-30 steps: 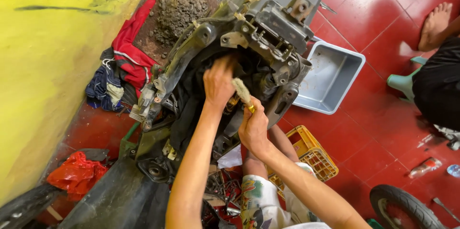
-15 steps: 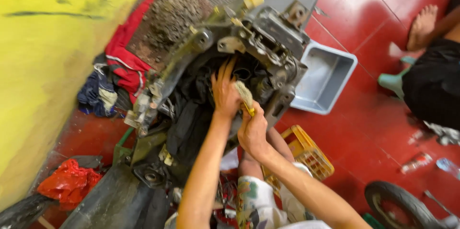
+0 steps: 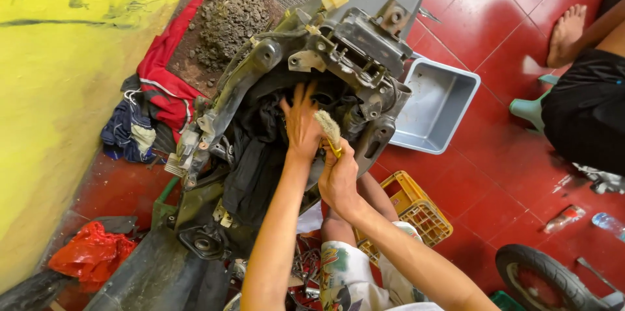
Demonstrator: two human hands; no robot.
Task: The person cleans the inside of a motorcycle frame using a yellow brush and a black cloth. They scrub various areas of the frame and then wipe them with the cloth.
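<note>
Here, right hand (image 3: 338, 177) pinches a brush (image 3: 329, 130) (grip closed), left hand (image 3: 301, 122) spread on the frame (image 3: 260, 64).

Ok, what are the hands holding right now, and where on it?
The right hand grips a small brush by its yellow handle, bristles pointing up. The left hand holds nothing; it lies flat, fingers spread, on the dark engine parts.
</note>
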